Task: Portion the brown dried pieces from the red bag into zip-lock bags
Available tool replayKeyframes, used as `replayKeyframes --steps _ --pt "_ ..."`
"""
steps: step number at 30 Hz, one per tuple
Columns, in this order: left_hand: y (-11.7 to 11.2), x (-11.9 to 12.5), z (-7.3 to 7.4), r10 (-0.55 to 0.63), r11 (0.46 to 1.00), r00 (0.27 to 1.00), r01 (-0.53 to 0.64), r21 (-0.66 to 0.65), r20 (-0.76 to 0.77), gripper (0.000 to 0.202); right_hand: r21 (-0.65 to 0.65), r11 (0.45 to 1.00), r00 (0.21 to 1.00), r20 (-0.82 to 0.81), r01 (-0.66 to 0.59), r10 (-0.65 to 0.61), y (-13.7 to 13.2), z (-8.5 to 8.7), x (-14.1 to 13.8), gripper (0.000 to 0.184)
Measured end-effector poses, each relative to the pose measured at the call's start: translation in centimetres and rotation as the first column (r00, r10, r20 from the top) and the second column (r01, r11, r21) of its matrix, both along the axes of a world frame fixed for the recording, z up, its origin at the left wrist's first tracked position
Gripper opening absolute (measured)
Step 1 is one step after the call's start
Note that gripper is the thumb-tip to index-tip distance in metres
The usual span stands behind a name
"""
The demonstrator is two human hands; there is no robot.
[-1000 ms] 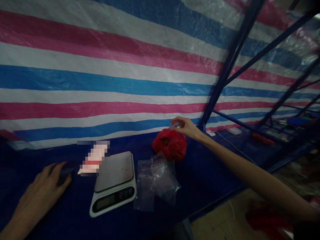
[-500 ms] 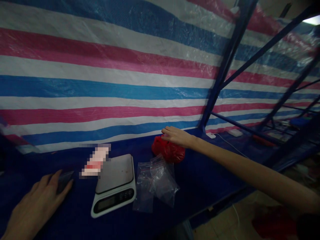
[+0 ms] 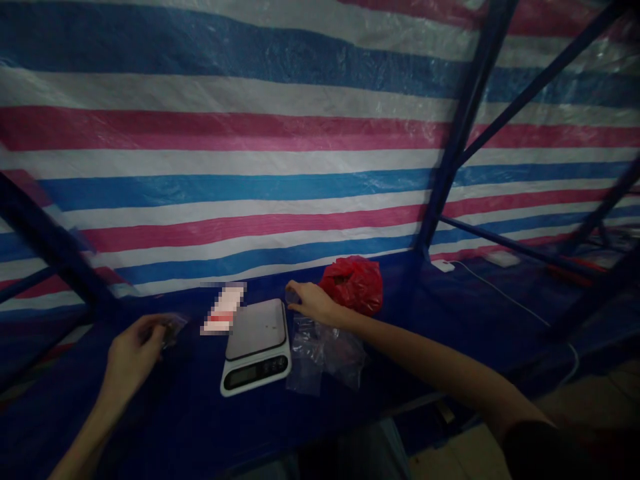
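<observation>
At the left of the head view, my left hand (image 3: 131, 352) is closed on a small clear plastic bag (image 3: 176, 325) with something dark inside. My right hand (image 3: 314, 304) reaches over the table between the scale and the red bag. Its fingers are curled together, and what they hold, if anything, is too small to name. A white digital kitchen scale (image 3: 256, 333) stands between my hands, its plate bare. Clear zip bags (image 3: 306, 363) lie flat just right of it, below my right wrist. A crumpled red plastic bag (image 3: 356, 285) sits behind my right forearm, its top open.
A pixelated pale slip (image 3: 224, 310) lies at the scale's left back edge. The blue tabletop (image 3: 210, 427) backs onto a striped plastic sheet (image 3: 260, 180). Blue metal posts (image 3: 453, 147) rise at both sides. A white plug (image 3: 443, 266) with a cable lies at right.
My right hand has left the red bag and moved left toward the scale. My left hand has lifted the small bag off the table. The view has shifted left.
</observation>
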State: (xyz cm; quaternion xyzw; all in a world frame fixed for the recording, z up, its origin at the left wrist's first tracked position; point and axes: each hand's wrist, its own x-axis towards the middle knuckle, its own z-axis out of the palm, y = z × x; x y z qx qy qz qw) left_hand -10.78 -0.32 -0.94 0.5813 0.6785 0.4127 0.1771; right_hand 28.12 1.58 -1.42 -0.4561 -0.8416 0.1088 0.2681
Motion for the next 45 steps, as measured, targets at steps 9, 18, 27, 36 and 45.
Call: replayKeyframes --steps 9,18,27,36,45 --pt "-2.4 12.4 3.2 -0.348 0.861 0.604 0.509 -0.010 0.717 0.058 -0.150 0.955 0.715 -0.694 -0.255 0.082 -3.4 1.3 -1.1 0.039" --pt "0.8 21.7 3.2 -0.739 0.627 0.491 0.751 0.206 0.461 0.068 -0.259 0.878 0.474 -0.879 -0.403 -0.042 -1.7 1.1 1.9 0.033" --pt "-0.2 21.9 1.0 -0.456 0.753 0.886 0.336 0.566 0.080 0.014 -0.310 0.894 0.501 -0.857 -0.324 -0.116 -2.0 -0.9 2.9 0.040" --pt "-2.7 24.3 0.1 -0.773 0.598 0.634 0.717 0.357 0.023 0.042 -0.216 0.894 0.391 -0.919 -0.392 -0.050 -2.7 -1.8 1.4 0.043" --pt "-2.5 23.5 0.1 -0.752 0.611 0.644 0.760 0.220 -0.136 0.030 -0.301 0.834 0.566 -0.824 -0.462 0.016 -3.3 -1.9 2.1 0.052"
